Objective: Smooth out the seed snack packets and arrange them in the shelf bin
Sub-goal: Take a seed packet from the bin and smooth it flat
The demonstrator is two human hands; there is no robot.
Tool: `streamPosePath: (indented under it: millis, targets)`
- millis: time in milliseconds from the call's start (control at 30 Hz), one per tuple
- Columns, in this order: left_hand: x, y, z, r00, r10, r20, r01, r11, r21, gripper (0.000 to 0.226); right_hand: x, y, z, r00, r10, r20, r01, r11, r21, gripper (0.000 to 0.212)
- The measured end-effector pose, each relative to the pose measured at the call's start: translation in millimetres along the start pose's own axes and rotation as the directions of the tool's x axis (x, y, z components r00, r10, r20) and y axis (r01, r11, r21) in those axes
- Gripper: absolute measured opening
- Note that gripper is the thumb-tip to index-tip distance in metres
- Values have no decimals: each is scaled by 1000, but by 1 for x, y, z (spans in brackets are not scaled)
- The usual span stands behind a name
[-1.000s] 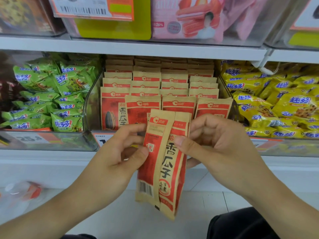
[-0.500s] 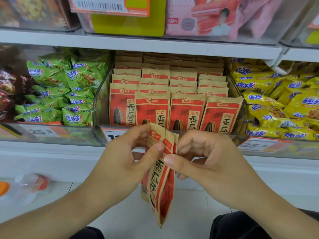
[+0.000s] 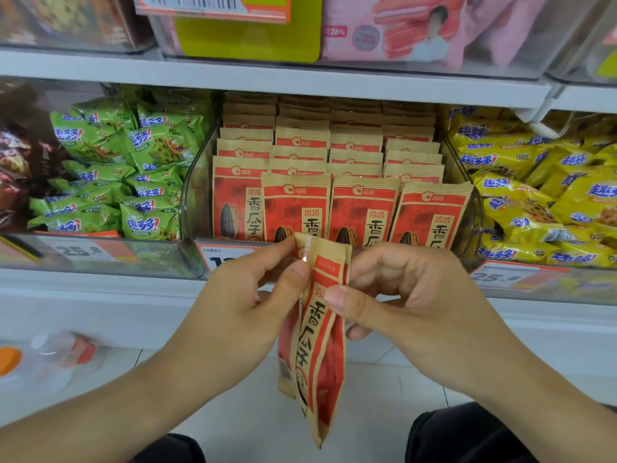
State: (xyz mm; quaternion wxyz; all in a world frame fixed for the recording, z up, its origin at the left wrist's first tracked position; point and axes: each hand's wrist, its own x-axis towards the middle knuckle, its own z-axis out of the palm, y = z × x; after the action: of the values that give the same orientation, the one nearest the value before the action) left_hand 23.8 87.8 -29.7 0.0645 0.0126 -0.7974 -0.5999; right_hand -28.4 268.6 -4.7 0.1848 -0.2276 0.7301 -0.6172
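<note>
A red and tan seed snack packet [image 3: 319, 342] hangs upright in front of the shelf, folded lengthwise so it looks narrow. My left hand [image 3: 247, 302] pinches its top left edge between thumb and fingers. My right hand [image 3: 410, 305] pinches its right side, thumb on the front face. Behind them a clear shelf bin [image 3: 193, 195] holds several rows of matching seed packets [image 3: 364, 212] standing upright, the front row showing their full faces.
Green snack bags [image 3: 133, 175] fill the bin to the left and yellow ones [image 3: 541, 198] the bin to the right. Price tags [image 3: 514, 279] line the shelf edge. A blurred plastic item with orange parts [image 3: 60, 355] lies on the pale floor at lower left.
The packet has come down from in front of the bin and folded narrower between both hands. The view has shifted closer to the shelf.
</note>
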Motion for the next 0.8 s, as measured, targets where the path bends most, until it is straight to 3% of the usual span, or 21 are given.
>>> streamPosePath:
  millis: [133,367,567,700,800]
  targets:
    - [1,0,0,1000,2,-19,-3,1000,-19,18,1,1,-1,1000,9,-24,-9,1000,8,13]
    - [-2,-3,2,999,-15,44,18,998,-58,74,5,-4,-9,985,12,-172,12,991,134,21]
    - [-2,-5,-3,983,44,176,-43,999,-8,80,6,-7,-18,953,185,-241,-73,910,409,28]
    - [-5,-7,-1,969,14,247,-20,1000,20,91,4,-7,-17,963,168,-210,-75,917,392,36]
    - [-4,-8,-1,977,6,211,-6,1000,3,96,4,-8,-15,983,86,-160,-44,967,250,48]
